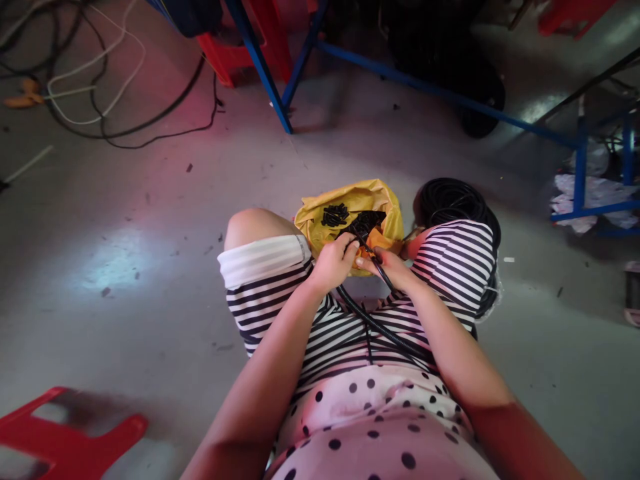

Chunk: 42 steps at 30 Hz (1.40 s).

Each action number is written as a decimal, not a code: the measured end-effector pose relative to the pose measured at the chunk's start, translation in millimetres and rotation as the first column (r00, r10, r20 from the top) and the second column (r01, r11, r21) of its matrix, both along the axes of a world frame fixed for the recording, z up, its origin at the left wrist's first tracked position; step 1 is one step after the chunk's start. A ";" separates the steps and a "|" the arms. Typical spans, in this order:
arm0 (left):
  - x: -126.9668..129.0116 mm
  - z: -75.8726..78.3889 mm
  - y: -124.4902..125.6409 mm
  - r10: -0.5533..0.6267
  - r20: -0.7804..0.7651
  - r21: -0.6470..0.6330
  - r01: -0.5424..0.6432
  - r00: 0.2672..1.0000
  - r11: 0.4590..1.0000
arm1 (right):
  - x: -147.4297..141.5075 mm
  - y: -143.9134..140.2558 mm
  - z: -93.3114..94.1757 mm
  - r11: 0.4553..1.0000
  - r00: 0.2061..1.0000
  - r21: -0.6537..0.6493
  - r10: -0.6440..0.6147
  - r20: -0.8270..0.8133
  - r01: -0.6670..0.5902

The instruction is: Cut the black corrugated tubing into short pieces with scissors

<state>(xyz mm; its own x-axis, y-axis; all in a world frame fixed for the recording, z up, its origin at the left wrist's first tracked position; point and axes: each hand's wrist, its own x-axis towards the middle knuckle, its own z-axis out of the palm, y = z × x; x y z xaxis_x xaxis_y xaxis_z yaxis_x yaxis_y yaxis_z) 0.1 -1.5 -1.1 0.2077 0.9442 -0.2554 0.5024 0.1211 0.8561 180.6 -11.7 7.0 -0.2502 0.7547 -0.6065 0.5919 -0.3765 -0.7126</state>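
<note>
Nearest, one red stool [65,437] shows at the bottom left corner of the floor [125,280]. The person sits with two knees spread, in striped shorts [280,293] and a dotted top [380,427], and two bare forearms run forward to the two hands that meet between the knees.

One black cable [373,323] lies across the lap: thick, smooth and round, it climbs in a gentle curve from the right thigh up to the hands. The left hand [334,263] is curled tight, fingers bent over the cable's end and a small black part there; just what the fingertips pinch cannot be told. The right hand [387,267] is closed round the cable just beside the left, thumb and forefinger pressed on it.

Just beyond the hands, on the floor between the knees, sits one yellow bag [350,203], open, with a heap of small black parts [335,215] inside; too many and too small to count. Behind the right knee lies one coil [450,200] of the same black cable.

Farther off stand blue frame legs [260,67], and loose black and white wires [105,87] trail at the far left corner.
</note>
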 end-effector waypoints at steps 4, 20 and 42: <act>-2.3 -1.3 0.1 -0.078 -0.036 0.020 0.078 0.996 0.997 | 0.9 -0.5 -1.6 1.000 1.000 0.015 0.002 0.012 -0.002; -3.0 -2.1 0.3 -0.129 -0.049 0.033 0.130 0.990 0.991 | 1.4 -2.0 -1.3 0.996 0.999 0.088 -0.007 0.053 0.002; -1.5 -4.5 -0.2 0.090 0.173 -0.166 -0.061 0.981 0.984 | -0.3 4.0 -9.1 0.985 0.944 0.157 0.018 0.329 -0.073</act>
